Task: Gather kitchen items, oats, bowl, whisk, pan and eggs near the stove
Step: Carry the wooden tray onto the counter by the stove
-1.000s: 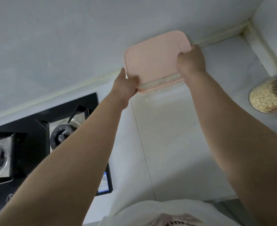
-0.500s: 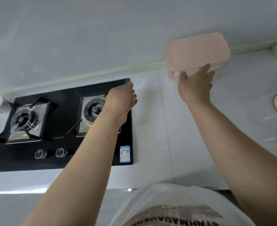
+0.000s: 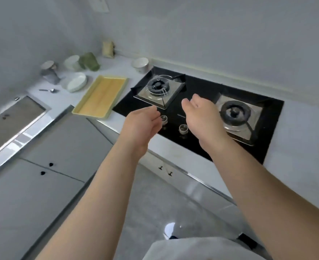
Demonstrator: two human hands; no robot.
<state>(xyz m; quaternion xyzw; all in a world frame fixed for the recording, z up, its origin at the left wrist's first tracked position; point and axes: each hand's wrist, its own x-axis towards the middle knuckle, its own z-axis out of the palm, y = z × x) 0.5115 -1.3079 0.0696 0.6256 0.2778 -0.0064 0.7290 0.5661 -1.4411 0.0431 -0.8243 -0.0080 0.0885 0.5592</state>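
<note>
Countertop (image 3: 120, 67) beside stove (image 3: 201, 91) carries white bowl (image 3: 140, 63), oval dish (image 3: 76, 82), yellow tray (image 3: 100, 95).

A glossy black glass top is seen on the stove (image 3: 203, 85), its burner trays (image 3: 161, 99) and knobs (image 3: 183, 128) caught in shiny metal, the yellow tray (image 3: 100, 96) read as matt plastic with a wood-look base, the white dish (image 3: 77, 84) as smooth glazed ceramic, the grey cabinets (image 3: 64, 145) matt, the floor (image 3: 155, 209) polished and reflective.

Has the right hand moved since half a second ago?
Yes. The right hand went left, from right of the stove to above its middle.
</note>
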